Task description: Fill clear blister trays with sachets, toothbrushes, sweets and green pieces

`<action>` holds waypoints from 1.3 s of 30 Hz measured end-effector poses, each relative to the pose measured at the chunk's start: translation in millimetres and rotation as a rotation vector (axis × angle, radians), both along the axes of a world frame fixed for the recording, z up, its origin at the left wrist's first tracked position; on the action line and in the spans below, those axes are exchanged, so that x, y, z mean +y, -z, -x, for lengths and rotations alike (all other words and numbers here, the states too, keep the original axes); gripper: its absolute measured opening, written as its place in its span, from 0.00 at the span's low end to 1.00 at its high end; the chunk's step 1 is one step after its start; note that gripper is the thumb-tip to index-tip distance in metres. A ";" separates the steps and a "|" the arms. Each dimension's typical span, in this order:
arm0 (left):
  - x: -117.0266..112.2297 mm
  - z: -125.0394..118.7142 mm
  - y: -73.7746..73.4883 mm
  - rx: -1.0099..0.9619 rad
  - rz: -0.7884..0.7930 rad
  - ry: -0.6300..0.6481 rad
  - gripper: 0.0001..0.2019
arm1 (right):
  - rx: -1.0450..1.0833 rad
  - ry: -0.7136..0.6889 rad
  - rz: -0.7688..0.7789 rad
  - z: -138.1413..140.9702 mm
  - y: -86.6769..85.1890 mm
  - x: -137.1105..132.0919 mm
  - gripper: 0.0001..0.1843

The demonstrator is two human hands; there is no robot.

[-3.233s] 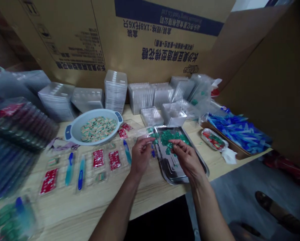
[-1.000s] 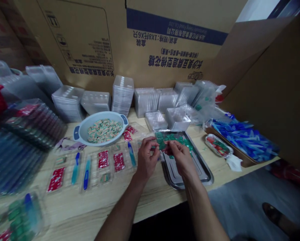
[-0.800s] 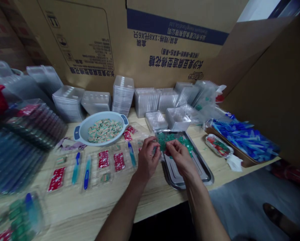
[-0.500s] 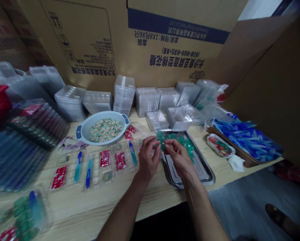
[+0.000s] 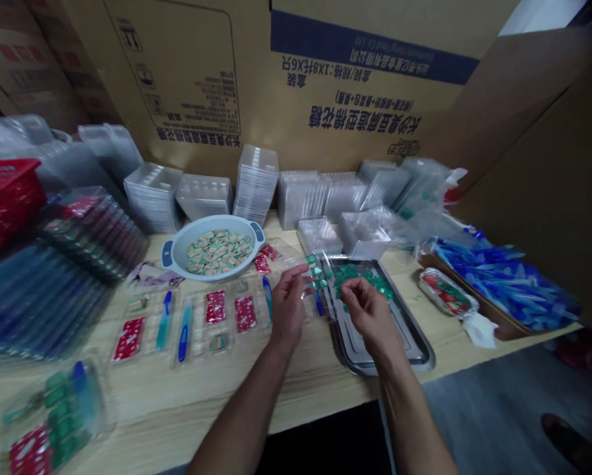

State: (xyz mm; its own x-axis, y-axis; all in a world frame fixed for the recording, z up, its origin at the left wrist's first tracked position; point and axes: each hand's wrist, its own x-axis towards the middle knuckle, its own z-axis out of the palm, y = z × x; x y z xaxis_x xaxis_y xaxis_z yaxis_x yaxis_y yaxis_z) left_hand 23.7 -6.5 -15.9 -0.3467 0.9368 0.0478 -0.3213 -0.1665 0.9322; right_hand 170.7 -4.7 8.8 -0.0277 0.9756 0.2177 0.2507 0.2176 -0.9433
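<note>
My left hand [image 5: 289, 307] grips the left side of a clear plastic tray [image 5: 329, 305]. Small green pieces [image 5: 316, 271] sit in a column in it, and a blue handle [image 5: 318, 302] shows at its lower part. To the right, my right hand [image 5: 368, 310] is closed in a pinch over the metal tray [image 5: 414, 349]; whatever its fingertips hold is hidden. Loose green pieces [image 5: 378, 282] lie heaped in the metal tray's far part. On the table left of my hands, clear trays hold red packets [image 5: 245, 313] and blue plastic sticks [image 5: 184, 333].
A pale blue basin [image 5: 170, 257] of small striped pieces stands behind the filled trays. Stacked clear containers [image 5: 256, 181] line the cardboard box [image 5: 296, 142]. At right are a carton of blue sticks [image 5: 511, 280] and a foil-like tray [image 5: 447, 291]. A red basket [image 5: 6, 198] is far left.
My right hand has drawn away to the right from the green pieces in the clear tray. My left hand stays at that tray. The whole view has shifted slightly.
</note>
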 end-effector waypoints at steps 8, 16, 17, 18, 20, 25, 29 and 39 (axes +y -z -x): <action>-6.3 -2.6 -1.0 0.036 -0.106 0.034 0.16 | -0.378 0.109 -0.121 9.7 1.6 -4.5 0.13; -9.1 -7.1 2.4 0.004 -0.139 0.010 0.17 | -0.512 0.132 -0.168 26.0 10.4 -14.4 0.11; -8.5 -7.2 3.7 -0.009 -0.135 -0.008 0.16 | -0.537 0.131 -0.187 26.7 11.6 -15.7 0.10; -7.7 -7.2 4.8 -0.025 -0.130 -0.023 0.16 | -0.558 0.127 -0.203 26.8 12.6 -16.5 0.10; -6.3 -7.1 6.5 -0.072 -0.118 -0.052 0.15 | -0.592 0.126 -0.223 25.8 13.8 -16.9 0.09; -5.4 -7.3 7.2 -0.126 -0.075 -0.034 0.15 | -0.640 0.127 -0.275 23.3 13.5 -14.2 0.09; -4.4 -7.5 7.3 -0.089 -0.065 -0.006 0.17 | -0.668 0.119 -0.288 24.0 14.8 -12.0 0.09; -6.0 -5.8 -11.3 -0.235 -0.132 0.035 0.43 | -0.523 0.230 -0.267 32.2 6.3 -8.8 0.09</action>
